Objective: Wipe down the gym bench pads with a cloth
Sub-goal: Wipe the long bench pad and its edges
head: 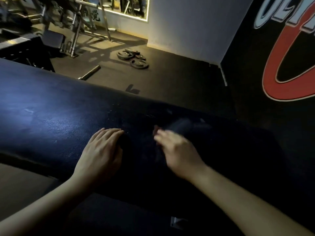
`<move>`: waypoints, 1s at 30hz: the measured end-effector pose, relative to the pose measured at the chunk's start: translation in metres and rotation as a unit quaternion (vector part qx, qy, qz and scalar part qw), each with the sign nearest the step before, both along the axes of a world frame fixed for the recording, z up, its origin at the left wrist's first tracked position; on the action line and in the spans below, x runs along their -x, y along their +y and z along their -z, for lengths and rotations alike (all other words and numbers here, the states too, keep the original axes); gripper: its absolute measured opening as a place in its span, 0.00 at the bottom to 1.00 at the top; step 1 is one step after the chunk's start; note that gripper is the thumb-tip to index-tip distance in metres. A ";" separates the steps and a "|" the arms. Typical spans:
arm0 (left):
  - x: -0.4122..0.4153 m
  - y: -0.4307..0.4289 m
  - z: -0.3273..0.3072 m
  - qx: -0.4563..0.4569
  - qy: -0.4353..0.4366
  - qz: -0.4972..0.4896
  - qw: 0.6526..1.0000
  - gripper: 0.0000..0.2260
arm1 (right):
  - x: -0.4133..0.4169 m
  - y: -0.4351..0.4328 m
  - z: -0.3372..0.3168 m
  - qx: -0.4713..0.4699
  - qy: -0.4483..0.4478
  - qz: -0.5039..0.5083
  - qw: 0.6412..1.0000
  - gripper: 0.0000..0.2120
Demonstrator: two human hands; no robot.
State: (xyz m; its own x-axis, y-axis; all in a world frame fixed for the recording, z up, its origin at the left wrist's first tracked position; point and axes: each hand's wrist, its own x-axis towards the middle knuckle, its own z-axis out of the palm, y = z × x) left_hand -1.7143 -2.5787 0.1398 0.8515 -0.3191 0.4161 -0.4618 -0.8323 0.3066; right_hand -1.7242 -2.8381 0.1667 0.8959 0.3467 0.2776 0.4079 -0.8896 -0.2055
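Note:
A long dark leather bench pad runs across the view from the left to the lower right. A dark cloth lies on the pad between my hands and is hard to tell from the pad in the dim light. My left hand rests palm down on the pad, with its fingertips curled over a dark edge of the cloth. My right hand is blurred by motion. Its fingers are closed near a raised fold of the cloth.
Several weight plates and a barbell end lie on the rubber floor beyond the pad. A rack and another bench stand at the back left. A painted wall is close on the right.

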 end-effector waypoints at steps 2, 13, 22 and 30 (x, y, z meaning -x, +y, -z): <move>-0.001 -0.001 -0.001 0.003 0.004 -0.001 1.000 0.23 | -0.070 -0.003 -0.003 0.019 0.021 0.054 0.998 0.20; 0.004 -0.001 -0.001 -0.025 0.027 -0.011 0.999 0.24 | 0.019 -0.036 -0.010 -0.018 0.056 0.089 0.994 0.18; 0.000 0.000 -0.003 -0.007 0.033 -0.006 0.999 0.24 | -0.124 -0.011 -0.001 -0.047 0.055 0.106 0.992 0.15; 0.002 0.003 -0.009 -0.053 0.026 -0.012 0.998 0.20 | -0.098 -0.013 -0.003 -0.074 0.078 0.062 0.992 0.17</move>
State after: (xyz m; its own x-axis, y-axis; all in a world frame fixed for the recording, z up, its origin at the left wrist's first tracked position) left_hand -1.7166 -2.5759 0.1485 0.8791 -0.3384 0.3357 -0.4269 -0.8722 0.2389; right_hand -1.6260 -2.8512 0.1694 0.9654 0.1968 0.1709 0.2497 -0.8866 -0.3894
